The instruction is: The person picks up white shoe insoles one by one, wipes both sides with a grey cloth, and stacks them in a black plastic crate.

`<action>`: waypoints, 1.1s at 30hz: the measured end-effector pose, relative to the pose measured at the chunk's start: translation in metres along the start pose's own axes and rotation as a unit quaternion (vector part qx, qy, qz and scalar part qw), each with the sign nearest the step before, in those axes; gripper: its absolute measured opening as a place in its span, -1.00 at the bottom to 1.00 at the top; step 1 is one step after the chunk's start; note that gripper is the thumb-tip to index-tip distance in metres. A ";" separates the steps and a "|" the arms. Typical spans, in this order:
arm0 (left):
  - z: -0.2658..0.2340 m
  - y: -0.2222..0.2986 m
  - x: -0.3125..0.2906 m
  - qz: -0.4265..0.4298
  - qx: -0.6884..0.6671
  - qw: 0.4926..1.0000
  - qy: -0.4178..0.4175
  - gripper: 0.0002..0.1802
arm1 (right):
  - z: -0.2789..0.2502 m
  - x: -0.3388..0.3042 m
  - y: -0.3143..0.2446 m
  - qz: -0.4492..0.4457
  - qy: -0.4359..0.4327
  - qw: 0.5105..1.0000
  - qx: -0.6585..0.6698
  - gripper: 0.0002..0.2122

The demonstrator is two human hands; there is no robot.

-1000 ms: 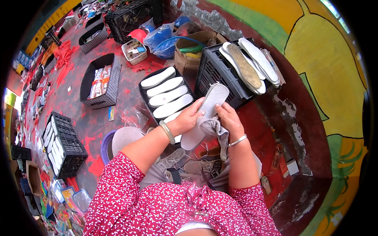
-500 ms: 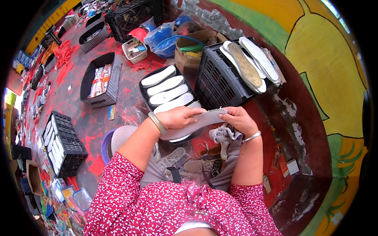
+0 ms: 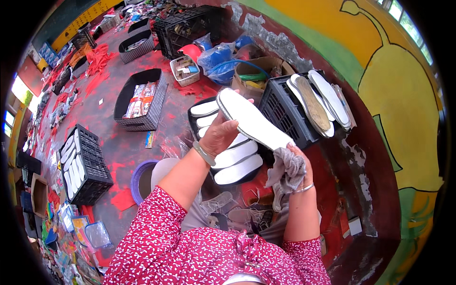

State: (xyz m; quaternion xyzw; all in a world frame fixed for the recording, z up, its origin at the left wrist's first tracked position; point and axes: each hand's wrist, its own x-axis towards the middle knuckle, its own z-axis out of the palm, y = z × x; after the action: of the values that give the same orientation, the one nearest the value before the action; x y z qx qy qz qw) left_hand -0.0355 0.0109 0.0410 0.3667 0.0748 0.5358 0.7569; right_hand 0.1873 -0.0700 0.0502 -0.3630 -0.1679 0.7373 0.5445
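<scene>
A white shoe insole [image 3: 254, 118] with a dark stitched rim is held up in front of me, its white face showing. My left hand [image 3: 219, 134] grips its left edge near the broad end, thumb on the edge. At the narrow lower end, my right hand [image 3: 302, 168] clutches a crumpled grey cloth [image 3: 288, 166], its fingertips by the insole. Below and behind the insole, a dark basket [image 3: 194, 124] holds several white insoles [image 3: 237, 154] laid side by side; the raised insole and my left hand hide part of them.
At right, a dark plastic crate [image 3: 278, 107] bears white insoles and a brown sole-shaped template [image 3: 311, 102]. Another black crate [image 3: 97, 164] of insoles stands left. A woven basket [image 3: 154, 114], a purple-rimmed bucket [image 3: 135, 183] and a cardboard box [image 3: 240, 90] surround me. Shoes [image 3: 216, 203] lie by my legs.
The insole has been lifted and turned from its grey side to its white face, now slanting down to the right. My right hand has moved lower, with the grey cloth bunched in it.
</scene>
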 end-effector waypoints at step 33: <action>-0.023 0.027 0.010 0.041 0.027 0.979 0.199 -0.63 | -0.018 0.027 0.045 -0.105 -0.048 0.968 -0.224 -0.73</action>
State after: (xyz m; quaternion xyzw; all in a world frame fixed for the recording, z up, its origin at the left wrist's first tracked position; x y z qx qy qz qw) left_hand -0.0637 0.0347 0.0440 0.2757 0.2234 0.6268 0.6937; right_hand 0.1664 -0.0636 -0.0004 -0.4202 -0.3915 0.6360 0.5154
